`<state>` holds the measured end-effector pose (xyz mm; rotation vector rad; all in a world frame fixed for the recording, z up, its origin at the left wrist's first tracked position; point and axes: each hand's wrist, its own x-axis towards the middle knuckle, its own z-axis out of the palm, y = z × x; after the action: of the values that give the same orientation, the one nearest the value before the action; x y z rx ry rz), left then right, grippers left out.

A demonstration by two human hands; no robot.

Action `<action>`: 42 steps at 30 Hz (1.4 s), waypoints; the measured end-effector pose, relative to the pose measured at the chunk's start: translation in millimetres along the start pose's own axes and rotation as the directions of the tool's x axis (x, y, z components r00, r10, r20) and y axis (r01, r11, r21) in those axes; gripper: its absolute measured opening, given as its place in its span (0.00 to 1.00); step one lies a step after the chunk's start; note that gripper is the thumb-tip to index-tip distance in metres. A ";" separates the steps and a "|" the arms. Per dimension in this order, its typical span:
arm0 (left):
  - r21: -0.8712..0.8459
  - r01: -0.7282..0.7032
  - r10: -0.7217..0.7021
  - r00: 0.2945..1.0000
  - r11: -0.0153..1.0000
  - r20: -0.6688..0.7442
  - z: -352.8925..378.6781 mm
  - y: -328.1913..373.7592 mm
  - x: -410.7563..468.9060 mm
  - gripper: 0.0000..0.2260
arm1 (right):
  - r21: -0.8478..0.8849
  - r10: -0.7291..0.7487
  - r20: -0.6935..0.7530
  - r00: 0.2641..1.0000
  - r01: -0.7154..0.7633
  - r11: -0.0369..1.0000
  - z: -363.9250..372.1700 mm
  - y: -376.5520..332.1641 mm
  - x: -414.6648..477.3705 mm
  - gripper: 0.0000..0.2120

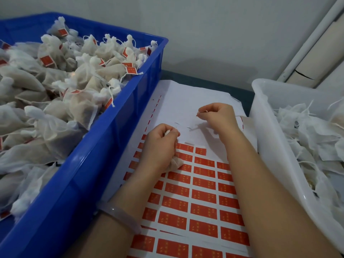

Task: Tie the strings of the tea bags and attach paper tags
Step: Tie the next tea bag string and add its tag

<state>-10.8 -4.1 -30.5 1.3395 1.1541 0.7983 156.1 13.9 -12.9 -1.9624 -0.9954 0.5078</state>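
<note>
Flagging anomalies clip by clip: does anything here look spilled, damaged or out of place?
Nothing spilled. The beige panel at top right has a crack. Paper slivers lie loose on the tag sheet between the left hand, gripping a tea bag, and the right hand, pinching a string.

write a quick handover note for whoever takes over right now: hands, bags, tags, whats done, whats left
Left hand: grips one tea bag over the tag sheet.
Right hand: pinches the string, with what looks like a bit of red tag at the fingertips; too small to be sure.
Done: blue crate on the left is piled with tied, tagged bags; the sheet's upper rows are peeled off.
Left: finish this bag, then work through the white bin on the right, whose bags show loose strings and no tags. Many red tags remain on the sheet.
</note>
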 end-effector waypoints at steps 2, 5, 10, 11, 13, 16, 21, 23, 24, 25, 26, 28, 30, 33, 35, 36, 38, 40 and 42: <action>0.004 -0.007 0.007 1.000 1.000 -0.004 0.3 0.5 0.1 0.05 | -0.051 0.011 0.052 0.999 -0.009 0.999 4.1 0.8 8.2 0.07; 0.016 -0.019 0.020 1.000 1.000 -0.017 0.6 1.2 -0.2 0.06 | -0.162 0.040 0.067 0.997 -0.029 0.986 11.1 3.6 15.9 0.05; 0.019 -0.021 0.021 1.000 1.000 -0.010 0.2 0.6 0.1 0.06 | -0.261 0.089 0.028 0.996 -0.078 0.962 16.0 1.0 22.4 0.08; 0.021 -0.023 0.024 1.000 1.000 -0.008 0.0 0.3 0.1 0.06 | -0.261 0.105 0.019 0.994 -0.097 0.961 15.5 0.7 22.5 0.11; 0.009 -0.022 0.022 1.000 1.000 -0.004 -0.4 0.2 -0.2 0.06 | -0.241 0.128 0.005 0.992 -0.123 0.963 13.8 2.4 22.4 0.13; -0.002 -0.014 0.014 1.000 1.000 0.002 -1.3 0.1 -0.3 0.06 | -0.016 0.176 -0.043 0.983 -0.177 0.984 8.6 3.6 16.5 0.11; 0.028 -0.022 0.022 1.000 0.999 0.006 -1.8 -0.7 -0.3 0.06 | -0.018 0.030 -0.155 0.987 -0.033 0.999 -11.1 7.4 -22.5 0.13; 0.007 -0.016 0.016 1.000 1.000 0.003 -1.5 -0.6 -0.1 0.07 | -0.228 -0.060 0.001 0.998 0.059 0.972 -16.8 13.3 -46.5 0.13; 0.008 -0.015 0.015 1.000 1.000 0.001 -1.4 -0.7 0.0 0.07 | -0.307 -0.047 0.094 0.995 0.073 0.949 -18.9 17.0 -56.7 0.13; 0.015 -0.014 0.014 1.000 1.000 -0.002 -1.1 -0.9 0.3 0.07 | -0.365 -0.015 0.167 0.986 0.076 0.928 -20.5 20.2 -64.9 0.13; 0.021 -0.011 0.011 1.000 1.000 -0.005 -1.0 -1.1 0.7 0.07 | -0.398 0.010 0.213 0.977 0.078 0.914 -21.6 22.1 -71.1 0.13; 0.026 -0.003 0.003 1.000 1.000 -0.009 -0.8 -1.4 0.6 0.06 | -0.393 0.009 0.237 0.971 0.087 0.915 -22.2 22.5 -78.3 0.11; 0.017 0.000 0.000 1.000 1.000 -0.012 -0.5 -1.9 0.2 0.06 | -0.360 -0.015 0.211 0.977 0.092 0.929 -21.1 21.4 -81.5 0.08; 0.030 -0.009 0.010 1.000 1.000 -0.017 -0.5 -2.4 1.2 0.06 | -0.318 -0.053 0.184 0.981 0.111 0.942 -18.3 19.8 -83.3 0.03; 0.050 -0.017 0.018 1.000 0.999 -0.018 -0.4 -2.8 2.6 0.06 | -0.270 -0.063 0.196 0.979 0.115 0.956 -18.5 19.0 -84.5 0.01; 0.046 -0.015 0.015 1.000 0.999 -0.018 -0.3 -2.9 3.0 0.06 | -0.242 -0.060 0.203 0.977 0.109 0.964 -19.2 18.8 -84.6 0.01; 0.033 -0.008 0.008 1.000 0.999 -0.015 0.0 -3.3 3.4 0.06 | -0.190 -0.045 0.211 0.976 0.086 0.978 -21.8 18.5 -84.3 0.03; 0.043 -0.009 0.009 1.000 0.999 -0.012 -0.1 -3.9 3.1 0.06 | -0.146 -0.025 0.213 0.977 0.058 0.988 -23.7 18.0 -83.6 0.06; 0.043 -0.011 0.012 1.000 0.999 -0.013 -0.2 -4.0 2.5 0.06 | -0.107 -0.005 0.219 0.976 0.029 0.994 -24.7 18.2 -82.7 0.07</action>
<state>-11.0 -2.2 -34.8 1.3793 1.1810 0.7957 131.0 -70.6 -16.2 -2.0248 -1.1983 0.6832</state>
